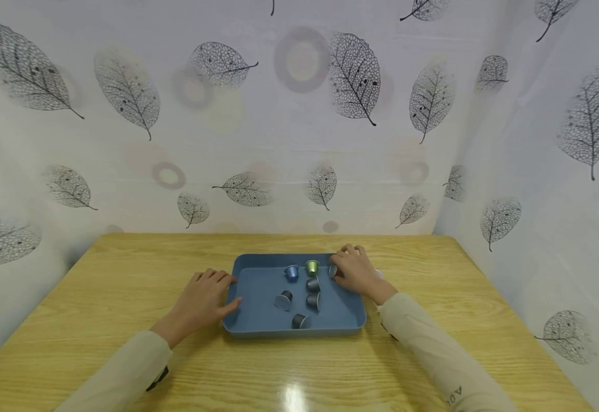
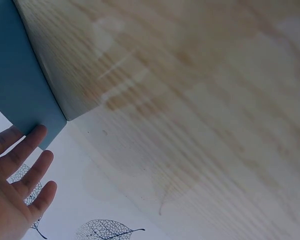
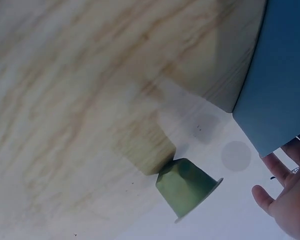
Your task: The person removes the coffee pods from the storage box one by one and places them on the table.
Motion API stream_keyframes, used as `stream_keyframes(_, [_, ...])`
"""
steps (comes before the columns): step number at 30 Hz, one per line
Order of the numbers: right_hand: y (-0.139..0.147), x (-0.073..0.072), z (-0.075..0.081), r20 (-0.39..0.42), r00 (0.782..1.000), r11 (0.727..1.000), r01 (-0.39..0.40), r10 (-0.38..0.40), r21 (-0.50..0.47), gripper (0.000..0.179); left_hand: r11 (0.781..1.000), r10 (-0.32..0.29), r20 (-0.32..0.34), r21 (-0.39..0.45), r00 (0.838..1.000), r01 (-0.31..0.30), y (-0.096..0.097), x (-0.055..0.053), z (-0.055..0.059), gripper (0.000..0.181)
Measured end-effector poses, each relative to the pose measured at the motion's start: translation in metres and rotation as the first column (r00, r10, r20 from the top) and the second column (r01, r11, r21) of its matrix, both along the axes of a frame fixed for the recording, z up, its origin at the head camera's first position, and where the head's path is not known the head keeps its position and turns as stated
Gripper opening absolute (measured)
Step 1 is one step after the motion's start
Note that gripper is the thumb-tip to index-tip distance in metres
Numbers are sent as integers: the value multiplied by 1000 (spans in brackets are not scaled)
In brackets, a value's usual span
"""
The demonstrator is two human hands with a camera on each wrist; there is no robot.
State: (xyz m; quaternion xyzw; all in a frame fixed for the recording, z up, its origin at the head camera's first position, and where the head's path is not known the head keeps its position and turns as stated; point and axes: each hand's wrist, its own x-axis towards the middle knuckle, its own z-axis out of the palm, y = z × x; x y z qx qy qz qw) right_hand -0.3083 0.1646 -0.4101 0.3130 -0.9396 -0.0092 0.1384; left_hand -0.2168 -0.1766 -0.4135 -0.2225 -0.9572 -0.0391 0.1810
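A blue tray [image 1: 258, 286] on the table holds several coffee capsules: a blue one [image 1: 291, 273], a green one [image 1: 312, 267] and several dark grey ones, such as the one nearest the front [image 1: 301, 321]. Over the tray's left rim lies my left hand [image 1: 204, 300], its fingers spread and fairly straight, touching the edge. My right hand [image 1: 355, 270] reaches over the rim at the back right corner. Its thumb and fingers pinch a grey capsule [image 1: 333, 270] inside the tray; the fingertips are partly hidden there by the tray wall in the right wrist view.
Outside the tray on the right, a light green capsule [image 3: 187, 186] lies on its side, mostly hidden behind my right hand in the head view. The wooden table [image 1: 124, 286] extends around the tray. A leaf-patterned curtain [image 1: 279, 143] hangs behind and at the sides.
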Motion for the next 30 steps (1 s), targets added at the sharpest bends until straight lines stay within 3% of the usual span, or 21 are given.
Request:
stream_keyframes(18, [4,3,10,60,998,999,5,-2,-48,34,1000,-9,-26,0,1000,9,0,0,0,41])
stream_keyframes(30, [12,5,19,-3,1000,997,-28,28,-72,36,1000,-5,-15,-6,1000,5,-1,-1,-1,42])
